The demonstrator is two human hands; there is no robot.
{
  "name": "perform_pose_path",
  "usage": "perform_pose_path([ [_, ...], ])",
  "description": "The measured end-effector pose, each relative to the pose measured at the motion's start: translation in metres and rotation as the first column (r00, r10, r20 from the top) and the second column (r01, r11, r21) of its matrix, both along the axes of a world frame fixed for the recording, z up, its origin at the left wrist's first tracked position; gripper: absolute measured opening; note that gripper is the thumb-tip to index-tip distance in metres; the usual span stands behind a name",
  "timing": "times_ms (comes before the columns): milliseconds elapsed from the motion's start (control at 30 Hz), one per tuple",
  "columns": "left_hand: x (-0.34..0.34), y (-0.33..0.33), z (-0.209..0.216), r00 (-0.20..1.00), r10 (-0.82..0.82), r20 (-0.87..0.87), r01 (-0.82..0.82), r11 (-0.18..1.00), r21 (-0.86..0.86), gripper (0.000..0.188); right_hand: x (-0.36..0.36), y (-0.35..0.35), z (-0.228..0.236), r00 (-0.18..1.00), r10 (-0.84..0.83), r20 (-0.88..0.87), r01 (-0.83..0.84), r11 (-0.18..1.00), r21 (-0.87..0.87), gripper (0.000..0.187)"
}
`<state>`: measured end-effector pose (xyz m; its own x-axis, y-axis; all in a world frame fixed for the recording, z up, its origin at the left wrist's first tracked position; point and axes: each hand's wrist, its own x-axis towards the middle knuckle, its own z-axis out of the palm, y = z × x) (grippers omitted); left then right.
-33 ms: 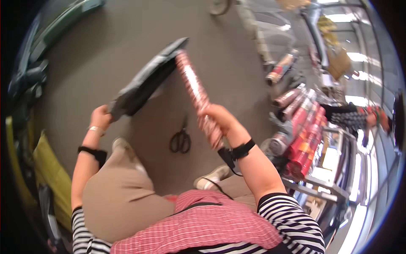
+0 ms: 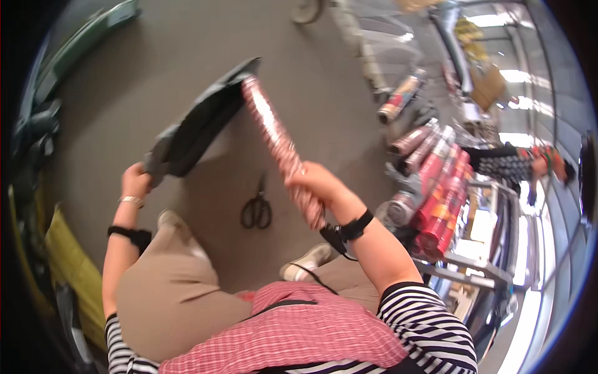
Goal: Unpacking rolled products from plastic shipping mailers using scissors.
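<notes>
My left hand [image 2: 136,181] is closed on the near end of a dark grey plastic bag [image 2: 202,121], which stretches away from me above the floor. My right hand [image 2: 316,182] wraps round the lower part of a shiny pink roll [image 2: 271,128]. The roll is tilted, and its far end meets the far end of the bag; whether it is inside the bag's mouth I cannot tell. Below them, between my feet, a pair of black-handled scissors [image 2: 256,210] lies on the floor.
Several red and pink wrapped rolls [image 2: 439,206] are heaped at the right beside a metal frame [image 2: 476,269]. Yellow material [image 2: 73,258] lies at the left, and a long green wrapped bundle [image 2: 87,47] at the far left. Another person [image 2: 507,163] is at the far right.
The whole view has shifted slightly, so most things sit a little further left. The bag hangs in a somewhat different shape. Both hands keep their holds.
</notes>
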<state>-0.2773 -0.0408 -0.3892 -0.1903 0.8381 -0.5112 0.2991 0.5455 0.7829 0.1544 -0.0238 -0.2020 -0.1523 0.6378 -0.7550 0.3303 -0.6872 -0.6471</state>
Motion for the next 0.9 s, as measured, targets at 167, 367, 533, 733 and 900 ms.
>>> perform_pose_path([
  [167,-0.032,0.005,-0.04,0.794,0.544,0.273,-0.57,0.822,0.019,0.018,0.06,-0.069,0.096,0.694,0.394,0.603,-0.547,0.833,0.085,0.051],
  [367,-0.04,0.012,-0.042,0.795,0.572,0.202,-0.59,0.807,0.038,0.014,0.107,-0.126,0.162,0.81,0.083,0.581,-0.3,0.909,0.289,0.051],
  [533,-0.005,0.007,-0.031,0.903,0.383,0.196,-0.411,0.903,0.128,0.008,0.158,-0.111,0.157,0.756,-0.49,0.434,0.103,0.744,0.66,0.034],
  [733,0.013,0.001,-0.006,0.944,0.289,0.158,-0.324,0.899,0.294,0.026,0.275,-0.018,0.142,0.461,-0.814,0.353,0.443,0.556,0.703,0.035],
  [900,0.023,-0.001,0.009,0.957,0.186,0.221,-0.256,0.901,0.35,0.027,0.321,0.014,0.081,0.531,-0.666,0.523,0.389,0.74,0.548,0.059],
])
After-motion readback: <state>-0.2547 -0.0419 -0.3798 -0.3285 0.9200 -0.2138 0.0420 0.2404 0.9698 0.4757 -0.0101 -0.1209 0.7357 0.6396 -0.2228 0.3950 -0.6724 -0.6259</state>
